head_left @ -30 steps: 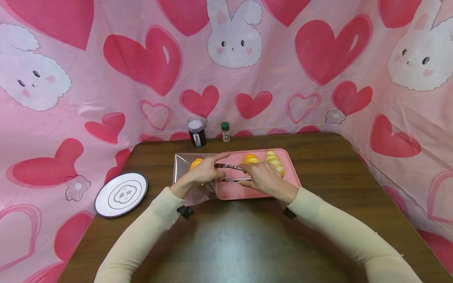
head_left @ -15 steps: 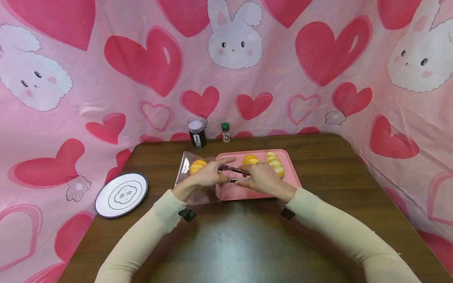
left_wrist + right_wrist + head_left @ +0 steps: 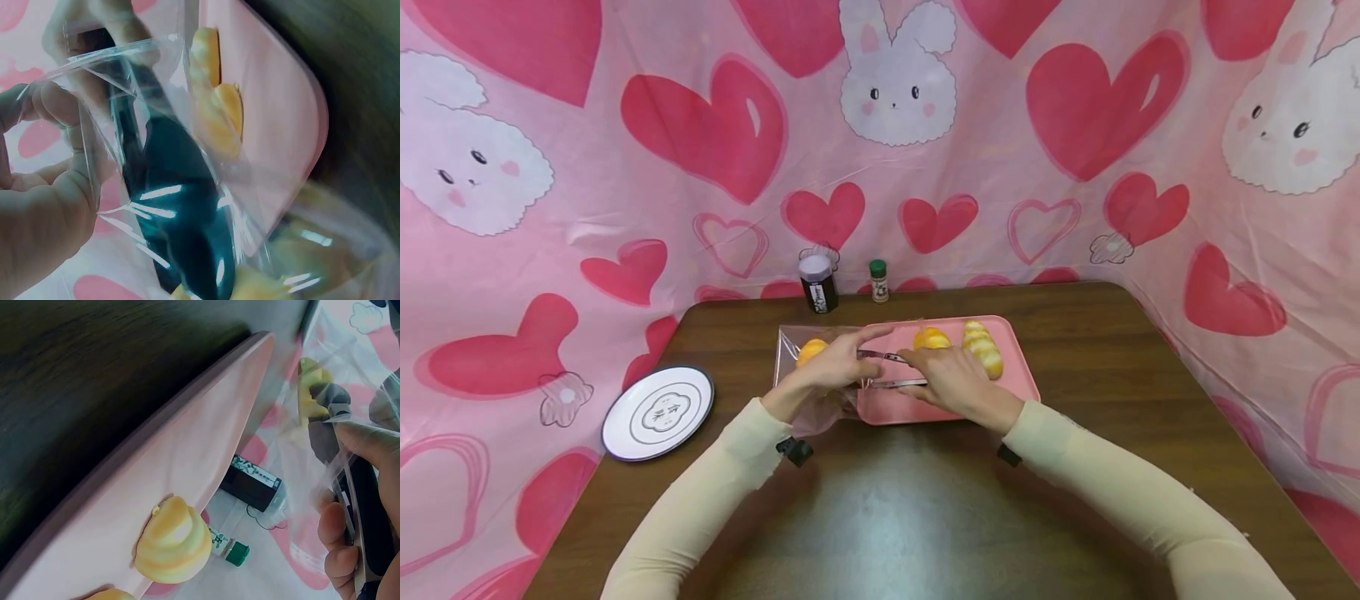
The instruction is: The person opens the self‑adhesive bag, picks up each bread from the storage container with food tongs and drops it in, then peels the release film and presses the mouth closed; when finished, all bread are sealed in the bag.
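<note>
My left hand point(image 3: 831, 367) holds the mouth of a clear plastic bag point(image 3: 786, 346), index finger stretched out and thumb apart from it. A pair of tongs point(image 3: 175, 181) with dark ends reaches into the bag. My right hand point(image 3: 958, 375) grips the tongs' handles over the pink tray point(image 3: 910, 410), the two arms somewhat apart. Inside the bag lies an orange-yellow bread roll point(image 3: 812, 351); in the left wrist view the tong ends are beside it, partly hidden by glare. On the tray sit a round striped bun point(image 3: 932, 337) and a long ridged bread point(image 3: 983, 348).
A white plate point(image 3: 658, 413) with a dark rim lies at the table's left edge. Behind the tray stand a dark jar with a pale lid point(image 3: 817, 283) and a green-capped shaker point(image 3: 878, 281). A pink heart-patterned cloth point(image 3: 925, 208) hangs behind the table point(image 3: 887, 500).
The left hand and bag shift slightly right, then back left, with the roll in the bag moving along. The right hand keeps hold of the tongs and barely moves.
</note>
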`<state>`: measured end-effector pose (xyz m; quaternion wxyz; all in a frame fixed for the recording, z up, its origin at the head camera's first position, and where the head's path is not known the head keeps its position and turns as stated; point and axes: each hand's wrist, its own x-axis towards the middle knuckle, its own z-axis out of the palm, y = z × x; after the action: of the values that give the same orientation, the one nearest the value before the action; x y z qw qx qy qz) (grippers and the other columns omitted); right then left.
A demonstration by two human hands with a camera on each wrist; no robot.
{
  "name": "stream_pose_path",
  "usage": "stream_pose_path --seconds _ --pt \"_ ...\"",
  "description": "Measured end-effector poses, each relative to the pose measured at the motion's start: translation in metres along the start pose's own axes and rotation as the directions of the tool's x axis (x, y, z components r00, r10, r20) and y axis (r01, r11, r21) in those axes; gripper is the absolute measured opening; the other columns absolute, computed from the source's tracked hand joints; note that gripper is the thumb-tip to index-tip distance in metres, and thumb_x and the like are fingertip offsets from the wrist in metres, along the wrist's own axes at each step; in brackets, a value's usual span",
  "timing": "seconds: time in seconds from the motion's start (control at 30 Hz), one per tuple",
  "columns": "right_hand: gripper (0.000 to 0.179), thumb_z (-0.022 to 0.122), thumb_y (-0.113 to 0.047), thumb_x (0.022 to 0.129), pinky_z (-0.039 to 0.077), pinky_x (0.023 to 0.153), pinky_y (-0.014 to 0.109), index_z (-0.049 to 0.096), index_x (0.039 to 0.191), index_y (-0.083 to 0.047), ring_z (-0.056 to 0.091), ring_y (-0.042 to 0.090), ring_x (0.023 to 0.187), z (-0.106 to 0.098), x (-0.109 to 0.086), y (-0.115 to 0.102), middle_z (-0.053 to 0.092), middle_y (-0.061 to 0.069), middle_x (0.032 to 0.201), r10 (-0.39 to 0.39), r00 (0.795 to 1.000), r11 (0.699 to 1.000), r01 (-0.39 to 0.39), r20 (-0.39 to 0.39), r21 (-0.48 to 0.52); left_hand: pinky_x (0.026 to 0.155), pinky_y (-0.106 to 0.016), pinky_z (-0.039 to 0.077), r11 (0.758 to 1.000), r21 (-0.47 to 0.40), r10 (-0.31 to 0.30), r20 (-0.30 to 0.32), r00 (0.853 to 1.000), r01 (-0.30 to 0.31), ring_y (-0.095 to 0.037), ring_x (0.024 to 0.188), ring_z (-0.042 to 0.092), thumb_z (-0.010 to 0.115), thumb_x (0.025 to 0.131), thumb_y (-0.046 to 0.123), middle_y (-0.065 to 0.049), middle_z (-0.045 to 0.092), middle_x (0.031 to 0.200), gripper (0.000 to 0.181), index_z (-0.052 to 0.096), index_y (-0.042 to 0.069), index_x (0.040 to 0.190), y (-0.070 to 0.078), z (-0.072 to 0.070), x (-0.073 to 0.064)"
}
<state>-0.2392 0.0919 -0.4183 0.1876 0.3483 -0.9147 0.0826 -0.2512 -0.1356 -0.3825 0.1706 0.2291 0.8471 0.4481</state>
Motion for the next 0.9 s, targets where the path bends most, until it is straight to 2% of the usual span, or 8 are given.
stream_pose_path --seconds 0.1,0.23,0.3,0.47,0.63,0.73,0.77,0.9 --pt "0.053 0.077 -0.052 0.082 0.048 0.047 0.034 0.067 0.123 -0.021 0.066 0.018 0.07 0.0005 0.0009 -0.0004 0.073 -0.004 0.091 -0.001 1.0 1.0 0.001 0.004 -0.003 0.062 -0.022 0.047 0.999 0.04 0.026 0.018 0.999 -0.027 -0.021 0.08 0.055 0.065 0.09 0.009 -0.011 0.042 0.153 0.072 0.036 0.018 0.155 0.0004 0.0037 0.0018" --pt "0.052 0.076 -0.054 0.083 0.049 0.049 0.034 0.068 0.122 -0.021 0.067 0.017 0.074 0.0012 0.0022 -0.0011 0.073 -0.005 0.091 0.004 1.0 1.0 -0.004 0.008 0.003 0.056 -0.021 0.045 0.999 0.036 0.032 0.04 0.999 -0.034 -0.016 0.066 0.052 0.065 0.09 0.007 -0.011 0.046 0.147 0.072 0.036 0.015 0.155 0.0012 0.0081 0.0025" --pt "0.052 0.076 -0.054 0.083 0.049 0.049 0.034 0.068 0.122 -0.021 0.067 0.017 0.073 0.0016 0.0028 -0.0012 0.073 -0.005 0.091 0.02 1.0 0.999 -0.02 0.016 0.026 0.05 -0.022 0.041 1.0 -0.002 0.014 0.047 0.999 -0.014 -0.013 0.052 0.042 0.063 0.09 0.005 -0.011 0.045 0.144 0.073 0.034 0.015 0.156 0.0015 0.0091 0.0017" --pt "0.047 0.077 -0.052 0.082 0.048 0.052 0.031 0.071 0.12 -0.024 0.065 0.014 0.07 0.0016 0.0035 -0.0014 0.075 -0.005 0.094 0.087 0.995 0.988 -0.093 0.055 0.121 0.049 -0.023 0.039 1.0 -0.008 0.008 0.031 1.0 -0.008 -0.009 0.049 0.04 0.064 0.09 0.006 -0.013 0.044 0.145 0.073 0.034 0.019 0.156 0.0001 0.0089 0.0012" --pt "0.046 0.077 -0.052 0.082 0.047 0.053 0.031 0.071 0.119 -0.026 0.063 0.013 0.069 0.0012 0.0041 -0.0013 0.075 -0.005 0.094 0.117 0.991 0.977 -0.128 0.07 0.171 0.05 -0.026 0.044 0.999 -0.032 0.036 0.028 0.999 -0.035 -0.014 0.053 0.05 0.063 0.089 0.005 -0.02 0.056 0.126 0.074 0.034 0.021 0.156 -0.0017 0.0071 0.0021" --pt "0.048 0.077 -0.053 0.082 0.05 0.055 0.032 0.07 0.121 -0.026 0.066 0.014 0.073 0.0015 0.005 -0.002 0.075 -0.006 0.095 0.117 0.991 0.977 -0.128 0.071 0.173 0.054 -0.028 0.049 0.996 -0.04 0.078 0.049 0.996 -0.077 -0.012 0.054 0.054 0.062 0.09 0.005 -0.019 0.055 0.131 0.074 0.032 0.017 0.157 -0.0013 0.0081 0.0036" --pt "0.049 0.077 -0.052 0.082 0.05 0.056 0.033 0.07 0.122 -0.026 0.067 0.014 0.074 0.0016 0.0052 -0.0023 0.075 -0.006 0.095 0.115 0.991 0.977 -0.126 0.073 0.173 0.055 -0.027 0.049 0.995 -0.032 0.094 0.053 0.994 -0.092 -0.011 0.053 0.052 0.062 0.09 0.005 -0.018 0.049 0.141 0.075 0.031 0.015 0.157 -0.001 0.0085 0.0038" --pt "0.049 0.078 -0.049 0.082 0.052 0.058 0.034 0.069 0.125 -0.026 0.068 0.015 0.08 0.002 0.0052 -0.0033 0.076 -0.004 0.095 0.101 0.992 0.976 -0.113 0.074 0.184 0.054 -0.026 0.046 0.991 -0.027 0.131 0.062 0.989 -0.129 -0.01 0.051 0.045 0.062 0.089 0.004 -0.017 0.041 0.15 0.075 0.03 0.008 0.157 -0.0024 0.0101 0.0043"
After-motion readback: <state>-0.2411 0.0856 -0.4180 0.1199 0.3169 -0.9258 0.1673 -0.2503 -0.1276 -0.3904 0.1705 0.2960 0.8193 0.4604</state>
